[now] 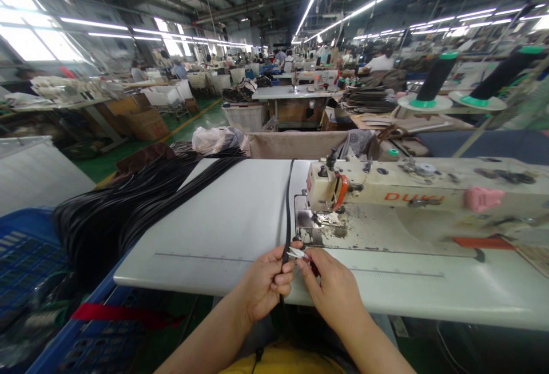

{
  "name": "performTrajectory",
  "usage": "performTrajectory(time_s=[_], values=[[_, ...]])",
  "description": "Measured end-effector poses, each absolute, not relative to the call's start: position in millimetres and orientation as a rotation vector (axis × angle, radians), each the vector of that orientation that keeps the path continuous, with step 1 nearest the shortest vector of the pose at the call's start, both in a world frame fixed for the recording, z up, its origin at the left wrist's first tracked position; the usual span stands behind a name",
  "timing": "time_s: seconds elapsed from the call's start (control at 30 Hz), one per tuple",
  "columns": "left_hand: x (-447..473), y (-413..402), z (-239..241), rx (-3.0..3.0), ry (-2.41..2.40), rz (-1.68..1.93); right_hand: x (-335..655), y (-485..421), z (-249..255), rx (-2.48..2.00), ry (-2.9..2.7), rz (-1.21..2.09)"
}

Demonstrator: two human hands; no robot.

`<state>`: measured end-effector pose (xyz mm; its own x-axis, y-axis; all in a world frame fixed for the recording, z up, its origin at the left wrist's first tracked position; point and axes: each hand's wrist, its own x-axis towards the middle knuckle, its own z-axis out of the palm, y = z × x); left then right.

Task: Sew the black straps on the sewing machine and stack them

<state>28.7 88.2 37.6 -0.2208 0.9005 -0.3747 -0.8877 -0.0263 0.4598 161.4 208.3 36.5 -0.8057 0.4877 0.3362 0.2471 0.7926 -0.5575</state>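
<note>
My left hand (pixel 272 279) pinches a narrow black strip (pixel 288 208) near the front edge of the sewing table. From my fingers the strip runs back across the white tabletop, and its other part hangs below the edge. In my right hand (pixel 332 282) is a small pair of thread snips (pixel 297 253), its pale blades pointing left at the strip. The blade tips are close to the strip; whether they touch it I cannot tell. Just beyond my hands stands a sewing machine (pixel 412 191), its needle area behind and right of the strip.
A thick bundle of black strips (pixel 128 202) hangs over the table's left side, above a blue basket (pixel 26 248) with a red band. Thread cones (pixel 437 79) stand at the back right. A ruler line (pixel 201 259) runs along the tabletop (pixel 240 208). People work farther off.
</note>
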Motion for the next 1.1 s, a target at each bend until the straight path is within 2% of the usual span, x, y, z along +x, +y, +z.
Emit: performTrajectory(time_s=[0.1,0.2,0.37,0.43,0.5,0.7,0.87,0.97,1.1], values=[[29.4,88.5,36.7,0.018,0.716,1.642,160.8,208.6,36.4,-0.581,-2.504,0.793],[31.1,88.6,35.9,0.018,0.710,1.632,157.0,209.1,33.3,-0.614,-2.432,1.048],[31.5,88.0,36.3,0.050,0.699,1.599,150.8,210.9,24.1,-0.711,-1.980,1.976],[30.2,87.6,36.1,0.058,0.696,1.597,151.2,212.2,23.1,-0.751,-1.839,2.169],[28.6,87.2,35.9,0.060,0.694,1.604,152.6,214.0,24.2,-0.753,-1.857,2.118],[26.3,86.3,37.0,0.042,0.688,1.625,156.8,214.6,27.7,-0.702,-2.261,1.440],[30.2,88.0,36.4,0.041,0.690,1.611,155.5,208.4,31.0,-0.645,-2.412,1.166],[32.3,88.8,36.9,0.047,0.686,1.611,154.4,209.0,32.5,-0.608,-2.426,1.095],[31.2,88.9,36.5,0.016,0.692,1.631,157.4,217.8,26.6,-0.684,-2.302,1.184]])
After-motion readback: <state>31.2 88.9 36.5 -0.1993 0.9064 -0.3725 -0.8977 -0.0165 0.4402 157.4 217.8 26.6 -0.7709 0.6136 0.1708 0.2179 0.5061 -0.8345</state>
